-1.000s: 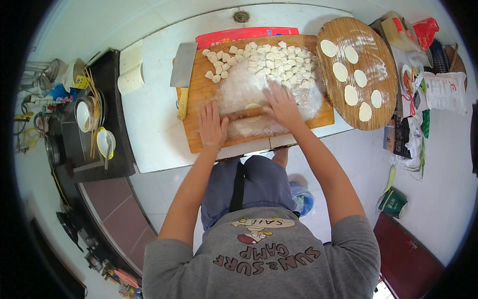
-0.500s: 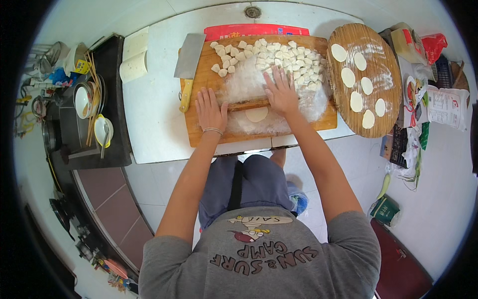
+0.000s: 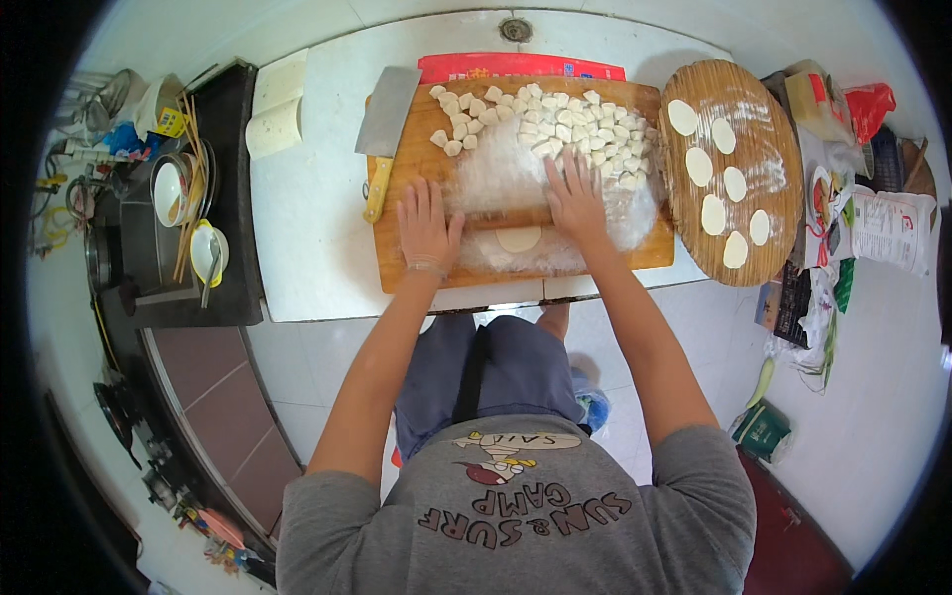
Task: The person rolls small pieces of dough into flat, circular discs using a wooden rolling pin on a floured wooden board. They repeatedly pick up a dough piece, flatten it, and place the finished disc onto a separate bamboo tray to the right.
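A wooden rolling pin [image 3: 506,218] lies across the floured cutting board [image 3: 402,278]. My left hand [image 3: 428,228] rests flat over its left end, fingers stretched forward. At the other end my right hand [image 3: 576,201] lies on it, palm down and fingers spread. A round flat dough wrapper [image 3: 519,239] shows just on the near side of the pin, partly covered by it. Beyond the hands, many small cut dough pieces [image 3: 585,124] are scattered over the far part of the board. Loose flour [image 3: 501,169] covers the board's middle.
A cleaver [image 3: 388,111] with a yellow handle lies on the board's left edge. On the right, a round wooden board [image 3: 764,99] holds several wrappers. A red packet [image 3: 521,66] sits behind the cutting board. Bowls [image 3: 169,191] and chopsticks [image 3: 190,178] stand at left.
My right hand has drawn slightly nearer to me on the rolling pin. The whole view has shifted a little; both hands stay flat on the pin, and the wrapper remains beside it.
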A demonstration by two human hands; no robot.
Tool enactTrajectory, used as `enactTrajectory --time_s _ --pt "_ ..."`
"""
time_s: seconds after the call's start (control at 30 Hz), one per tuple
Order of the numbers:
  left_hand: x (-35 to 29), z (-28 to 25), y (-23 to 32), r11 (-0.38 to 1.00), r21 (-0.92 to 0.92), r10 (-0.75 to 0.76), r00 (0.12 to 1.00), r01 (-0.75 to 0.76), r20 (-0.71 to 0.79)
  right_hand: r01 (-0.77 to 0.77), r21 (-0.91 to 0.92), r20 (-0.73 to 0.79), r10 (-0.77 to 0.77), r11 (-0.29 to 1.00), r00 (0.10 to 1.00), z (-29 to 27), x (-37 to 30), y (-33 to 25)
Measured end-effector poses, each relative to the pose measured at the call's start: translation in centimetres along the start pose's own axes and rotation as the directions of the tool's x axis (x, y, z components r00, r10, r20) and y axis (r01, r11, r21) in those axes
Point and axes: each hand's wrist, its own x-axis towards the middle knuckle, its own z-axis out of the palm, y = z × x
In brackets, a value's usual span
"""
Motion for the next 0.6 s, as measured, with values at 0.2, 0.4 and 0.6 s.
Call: enactTrajectory --time_s 0.2,0.4,0.6 --pt "-8.0 -1.5 0.2 0.977 -0.131 0.175 0.984 -0.168 0.044 0.191 0.099 0.146 -0.204 0.977 0.968 -1.3 -8.5 -0.3" --pt "-3.0 -1.9 4.8 0.685 -0.286 0.644 0.74 -0.67 -0.193 -0.012 0.117 0.102 0.0 0.993 0.995 -1.3 -7.9 0.5" --pt "1.9 4.3 8.9 0.913 -0.258 0.322 0.947 -0.315 -0.017 -0.388 0.32 -0.117 0.443 0.864 0.889 -4.4 -10.3 0.8"
